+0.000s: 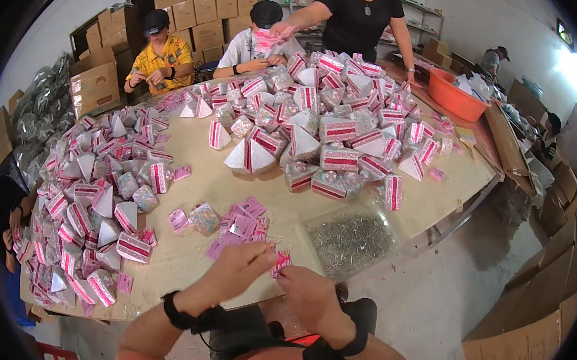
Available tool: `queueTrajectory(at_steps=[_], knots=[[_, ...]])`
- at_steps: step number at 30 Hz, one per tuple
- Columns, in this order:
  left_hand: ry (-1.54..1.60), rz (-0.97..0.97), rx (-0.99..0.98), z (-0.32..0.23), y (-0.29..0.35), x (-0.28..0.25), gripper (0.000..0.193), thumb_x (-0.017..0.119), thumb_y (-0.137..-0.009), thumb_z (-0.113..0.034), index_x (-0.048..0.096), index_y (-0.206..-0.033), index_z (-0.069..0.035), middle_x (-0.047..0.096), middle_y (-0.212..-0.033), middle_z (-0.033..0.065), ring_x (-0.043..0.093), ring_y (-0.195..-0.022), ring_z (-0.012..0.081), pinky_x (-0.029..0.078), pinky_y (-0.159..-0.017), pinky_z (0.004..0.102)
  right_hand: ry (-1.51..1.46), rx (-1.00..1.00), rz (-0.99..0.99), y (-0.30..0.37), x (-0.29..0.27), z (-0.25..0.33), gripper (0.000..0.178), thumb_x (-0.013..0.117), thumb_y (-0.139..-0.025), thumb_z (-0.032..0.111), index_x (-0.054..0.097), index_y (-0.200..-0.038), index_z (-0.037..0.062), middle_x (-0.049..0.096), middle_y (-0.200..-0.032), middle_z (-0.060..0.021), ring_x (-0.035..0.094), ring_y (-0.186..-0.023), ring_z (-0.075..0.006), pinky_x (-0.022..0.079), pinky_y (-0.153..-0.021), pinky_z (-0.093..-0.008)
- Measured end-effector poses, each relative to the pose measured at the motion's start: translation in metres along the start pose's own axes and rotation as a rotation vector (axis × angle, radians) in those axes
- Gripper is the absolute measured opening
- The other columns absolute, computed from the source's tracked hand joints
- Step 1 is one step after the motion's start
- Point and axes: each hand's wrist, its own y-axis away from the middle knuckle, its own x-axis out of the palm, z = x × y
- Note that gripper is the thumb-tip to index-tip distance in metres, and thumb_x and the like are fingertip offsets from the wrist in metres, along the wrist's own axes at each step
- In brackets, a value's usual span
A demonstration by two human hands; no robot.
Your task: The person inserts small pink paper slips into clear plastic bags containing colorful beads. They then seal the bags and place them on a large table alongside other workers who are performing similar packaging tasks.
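My left hand (239,270) is closed in a pinch at the table's near edge; what its fingertips hold, if anything, is too small to make out. Just to its right, my right hand (308,294) grips a small pink printed tag (282,262) by its lower edge. Beyond my left hand lies a loose pile of pink tags (242,223). A clear shallow tray (391,235) of small metal pins sits ahead of my right hand. Left of the tag pile is a single speckled cake-slice-shaped piece (204,218) with a pink tag (178,220) beside it.
A large heap of cake-slice pieces (339,130) covers the table's far middle; another heap of tagged pieces (92,206) fills the left. Co-workers sit and stand across the table (190,153). An orange tub (455,98) stands far right, and cardboard boxes (518,343) line the right side.
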Motion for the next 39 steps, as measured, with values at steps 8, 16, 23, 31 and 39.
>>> queueTrajectory(at_steps=[8, 16, 23, 31, 39], knots=[[-0.601, -0.114, 0.328, 0.016, -0.142, -0.014, 0.027, 0.060, -0.073, -0.017, 0.052, -0.093, -0.001, 0.055, -0.094, 0.0162, 0.056, -0.079, 0.0290, 0.044, -0.067, 0.0395, -0.412, 0.417, -0.021, 0.009, -0.023, -0.013, 0.013, 0.056, -0.077, 0.005, 0.059, -0.087, -0.0022, 0.059, -0.072, -0.0105, 0.059, -0.066, -0.0152, 0.047, -0.058, -0.0268], [-0.843, -0.291, 0.295, 0.077, -0.192, 0.050, 0.041, 0.060, -0.066, -0.011, 0.046, -0.104, -0.003, 0.047, -0.100, 0.0170, 0.053, -0.085, 0.0364, 0.043, -0.070, 0.0460, -0.588, 0.704, -0.002, 0.037, -0.034, -0.043, 0.015, 0.054, -0.077, 0.003, 0.058, -0.090, -0.0037, 0.059, -0.066, -0.0064, 0.057, -0.058, -0.0089, 0.045, -0.054, -0.0210], [-0.839, -0.310, 0.242, 0.086, -0.195, 0.044, 0.040, 0.061, -0.064, -0.011, 0.046, -0.100, -0.002, 0.045, -0.102, 0.0175, 0.052, -0.087, 0.0354, 0.044, -0.069, 0.0453, -0.618, 0.722, 0.024, 0.030, -0.031, -0.044, 0.013, 0.055, -0.077, 0.002, 0.059, -0.089, -0.0030, 0.060, -0.067, -0.0057, 0.056, -0.060, -0.0080, 0.045, -0.054, -0.0201], [-0.685, -0.420, 0.222, 0.087, -0.169, 0.034, 0.043, 0.057, -0.071, -0.018, 0.044, -0.110, -0.004, 0.048, -0.108, 0.0183, 0.053, -0.091, 0.0355, 0.044, -0.073, 0.0418, -0.643, 0.746, 0.083, 0.020, -0.027, -0.031, 0.013, 0.056, -0.078, 0.001, 0.058, -0.090, -0.0030, 0.058, -0.065, -0.0050, 0.053, -0.051, -0.0072, 0.042, -0.044, -0.0206], [-0.245, -0.463, -0.224, 0.106, -0.073, -0.107, 0.041, 0.062, -0.072, -0.031, 0.057, -0.100, -0.002, 0.058, -0.094, 0.0213, 0.057, -0.085, 0.0316, 0.044, -0.076, 0.0382, -0.696, 0.781, 0.009, 0.017, -0.042, -0.020, 0.012, 0.053, -0.074, -0.004, 0.057, -0.085, -0.0056, 0.057, -0.062, -0.0062, 0.055, -0.052, -0.0097, 0.043, -0.046, -0.0210]])
